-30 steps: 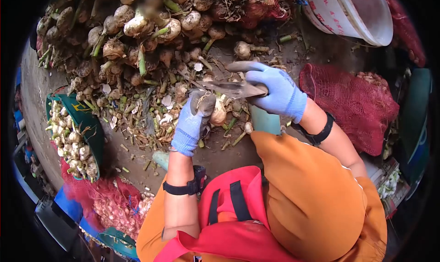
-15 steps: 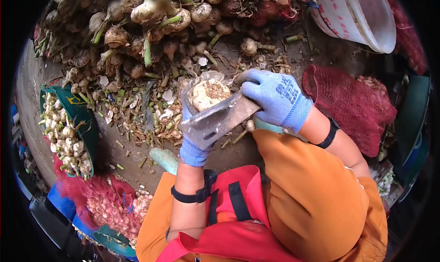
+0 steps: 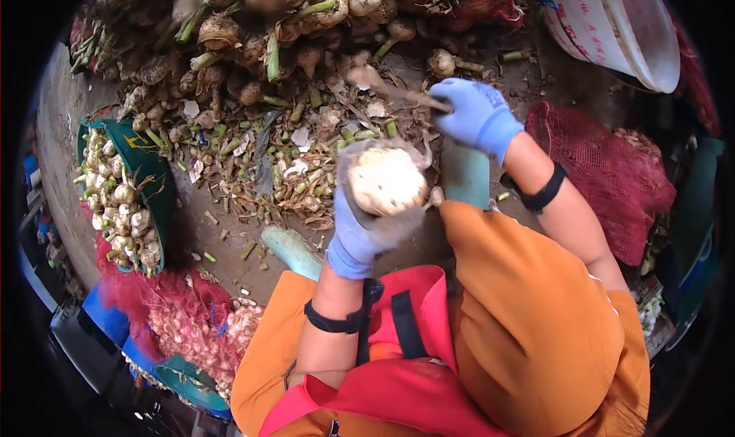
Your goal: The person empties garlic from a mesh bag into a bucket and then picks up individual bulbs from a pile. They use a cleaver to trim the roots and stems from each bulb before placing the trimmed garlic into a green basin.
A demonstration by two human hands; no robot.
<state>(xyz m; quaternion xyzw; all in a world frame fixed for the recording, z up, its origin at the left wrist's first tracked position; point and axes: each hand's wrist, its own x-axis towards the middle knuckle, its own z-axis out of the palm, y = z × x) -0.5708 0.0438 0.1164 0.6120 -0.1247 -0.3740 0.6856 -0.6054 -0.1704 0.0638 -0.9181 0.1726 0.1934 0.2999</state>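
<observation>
In my blue-gloved left hand (image 3: 364, 226) sits a large garlic bulb (image 3: 387, 181), its pale, cut-looking face turned up and my fingers wrapped round it. Up and to the right of the bulb, my gloved right hand (image 3: 476, 115) is closed on the handle of a knife (image 3: 398, 92). The knife is blurred and seen nearly edge-on, pointing left over the trimmings, apart from the bulb. Beneath the two hands lie cut stems and dry skins (image 3: 295, 180) on the ground.
Untrimmed garlic (image 3: 222, 35) is heaped at the top. A green basket of trimmed bulbs (image 3: 164, 192) stands at the left, with a red net of garlic (image 3: 184, 318) below it. To the right are a red mesh sack (image 3: 601, 177) and a white bucket (image 3: 605, 31).
My right hand has lifted the knife up and away from the bulb. The bulb's rooty brown centre is replaced by a pale face. My left hand has shifted right in view.
</observation>
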